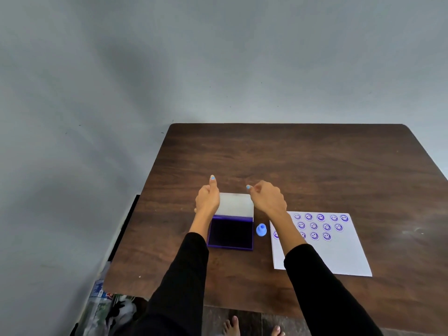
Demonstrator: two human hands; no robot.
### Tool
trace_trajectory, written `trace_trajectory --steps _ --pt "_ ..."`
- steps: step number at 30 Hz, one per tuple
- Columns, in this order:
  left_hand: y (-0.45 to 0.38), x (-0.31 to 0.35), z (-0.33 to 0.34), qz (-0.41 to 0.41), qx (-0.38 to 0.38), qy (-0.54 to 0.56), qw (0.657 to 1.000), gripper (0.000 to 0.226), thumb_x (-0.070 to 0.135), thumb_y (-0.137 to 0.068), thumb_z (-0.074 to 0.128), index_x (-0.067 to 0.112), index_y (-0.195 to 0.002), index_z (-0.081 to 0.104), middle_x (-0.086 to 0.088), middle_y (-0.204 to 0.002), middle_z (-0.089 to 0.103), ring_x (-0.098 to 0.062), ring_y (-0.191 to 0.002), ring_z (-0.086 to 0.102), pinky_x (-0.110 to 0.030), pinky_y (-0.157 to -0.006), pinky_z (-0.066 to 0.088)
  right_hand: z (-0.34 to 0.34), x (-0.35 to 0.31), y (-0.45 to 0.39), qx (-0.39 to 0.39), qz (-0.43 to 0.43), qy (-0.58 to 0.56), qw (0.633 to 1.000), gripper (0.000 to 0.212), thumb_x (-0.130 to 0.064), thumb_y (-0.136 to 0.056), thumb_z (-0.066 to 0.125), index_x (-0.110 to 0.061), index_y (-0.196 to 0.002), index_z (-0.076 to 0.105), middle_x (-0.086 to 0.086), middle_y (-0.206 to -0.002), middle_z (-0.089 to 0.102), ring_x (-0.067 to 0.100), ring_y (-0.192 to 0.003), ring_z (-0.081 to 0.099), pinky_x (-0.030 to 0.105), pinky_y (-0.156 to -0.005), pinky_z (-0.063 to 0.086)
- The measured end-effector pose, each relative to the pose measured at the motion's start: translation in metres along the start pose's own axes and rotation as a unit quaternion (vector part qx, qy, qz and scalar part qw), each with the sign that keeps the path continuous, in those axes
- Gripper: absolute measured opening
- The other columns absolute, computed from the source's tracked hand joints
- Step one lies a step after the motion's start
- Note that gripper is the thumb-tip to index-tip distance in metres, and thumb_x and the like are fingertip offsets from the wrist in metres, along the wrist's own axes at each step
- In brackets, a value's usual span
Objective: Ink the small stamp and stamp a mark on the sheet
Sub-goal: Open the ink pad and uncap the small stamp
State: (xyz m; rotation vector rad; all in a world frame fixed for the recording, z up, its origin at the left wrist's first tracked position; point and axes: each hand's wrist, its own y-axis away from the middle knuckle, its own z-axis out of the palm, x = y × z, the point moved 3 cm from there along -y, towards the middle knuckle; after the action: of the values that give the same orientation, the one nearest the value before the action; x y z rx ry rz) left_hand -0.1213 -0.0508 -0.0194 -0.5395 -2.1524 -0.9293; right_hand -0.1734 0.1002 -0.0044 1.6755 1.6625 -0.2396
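A purple ink pad (230, 234) lies open on the brown table (291, 161), its whitish lid (236, 204) raised behind the dark pad. My left hand (207, 198) rests at the lid's left edge with the thumb up. At the lid's right top corner my right hand (268, 197) has curled fingers. Whether either hand grips the lid is unclear. The small blue stamp (261, 230) stands upright between the pad and the white sheet (339, 253), untouched. The sheet carries several purple smiley marks (320, 217); my right forearm covers its left part.
A grey wall stands behind and left of the table. Plastic bottles (101, 301) lie on the floor under the table's left front corner. My bare feet (232, 326) show below the table's front edge. Bare wood stretches beyond the pad.
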Motion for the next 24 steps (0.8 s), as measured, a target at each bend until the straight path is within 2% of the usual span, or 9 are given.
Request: trace_trajectory --steps 2,5,9,13,17,20,22,24 --pt "0.001 -0.003 -0.001 0.007 0.004 0.006 1.000 0.049 0.052 -0.098 0.025 0.016 -0.076 0.049 -0.007 -0.098 0.058 -0.029 -0.108 0.055 -0.052 -0.106 0.035 -0.004 0.006 0.002 -0.003 0.005 -0.004 1.000 0.034 -0.045 -0.089 0.050 -0.020 -0.110 0.061 0.013 -0.123 0.061 0.036 -0.111 0.056 0.039 -0.089 0.044" --pt "0.007 -0.006 0.000 0.038 0.019 0.010 0.999 0.050 0.047 -0.099 0.029 0.006 -0.102 0.058 -0.013 -0.111 0.062 -0.030 -0.110 0.054 -0.051 -0.104 0.038 -0.012 0.015 0.007 -0.013 0.009 -0.003 1.000 0.030 -0.040 -0.084 0.060 -0.019 -0.105 0.063 0.012 -0.119 0.063 0.033 -0.108 0.058 0.038 -0.087 0.046" --pt "0.024 -0.009 0.008 0.101 0.034 -0.008 0.994 0.034 0.026 -0.101 0.036 0.008 -0.122 0.056 -0.012 -0.125 0.059 -0.026 -0.119 0.050 -0.038 -0.102 0.039 -0.013 0.024 0.020 -0.065 0.006 0.036 0.997 0.029 -0.028 -0.069 0.079 -0.014 -0.090 0.064 0.011 -0.107 0.068 0.031 -0.098 0.063 0.036 -0.084 0.050" --pt "0.041 -0.019 0.020 0.154 0.015 -0.048 0.987 0.032 0.009 -0.096 0.043 0.007 -0.127 0.054 -0.013 -0.129 0.058 -0.026 -0.122 0.050 -0.036 -0.102 0.038 -0.002 0.033 0.034 -0.087 0.003 0.088 0.992 0.042 -0.020 -0.062 0.084 -0.012 -0.098 0.063 0.012 -0.110 0.064 0.032 -0.101 0.062 0.037 -0.086 0.053" --pt "0.058 -0.025 0.031 0.185 -0.027 -0.107 0.977 0.044 -0.004 -0.085 0.050 0.005 -0.128 0.053 -0.012 -0.130 0.059 -0.025 -0.121 0.052 -0.030 -0.101 0.038 0.007 0.042 0.043 -0.045 -0.024 0.104 0.993 0.024 -0.010 -0.070 0.073 -0.011 -0.092 0.065 0.016 -0.108 0.067 0.035 -0.100 0.062 0.037 -0.082 0.052" --pt "0.066 -0.023 0.037 0.218 -0.059 -0.208 0.952 0.052 0.000 -0.079 0.057 0.009 -0.130 0.051 -0.009 -0.135 0.054 -0.025 -0.127 0.047 -0.031 -0.104 0.034 0.003 0.049 0.042 -0.003 -0.024 0.019 1.000 0.017 -0.012 -0.072 0.071 -0.009 -0.088 0.068 0.017 -0.101 0.069 0.034 -0.096 0.063 0.037 -0.081 0.053" --pt "0.070 -0.021 0.042 0.236 -0.075 -0.259 0.934 0.054 0.011 -0.078 0.067 0.010 -0.130 0.052 -0.008 -0.134 0.054 -0.025 -0.125 0.047 -0.035 -0.105 0.035 -0.004 0.051 0.040 0.022 -0.020 -0.056 0.998 0.013 -0.016 -0.071 0.073 -0.008 -0.081 0.070 0.016 -0.094 0.072 0.030 -0.089 0.065 0.036 -0.077 0.054" --pt "0.073 -0.020 0.047 0.241 -0.075 -0.266 0.930 0.053 0.025 -0.076 0.075 0.011 -0.124 0.057 -0.007 -0.128 0.060 -0.024 -0.119 0.052 -0.038 -0.102 0.040 -0.009 0.051 0.039 0.036 -0.023 -0.105 0.994 0.011 -0.017 -0.072 0.074 -0.008 -0.076 0.070 0.016 -0.086 0.074 0.025 -0.078 0.066 0.034 -0.073 0.054"
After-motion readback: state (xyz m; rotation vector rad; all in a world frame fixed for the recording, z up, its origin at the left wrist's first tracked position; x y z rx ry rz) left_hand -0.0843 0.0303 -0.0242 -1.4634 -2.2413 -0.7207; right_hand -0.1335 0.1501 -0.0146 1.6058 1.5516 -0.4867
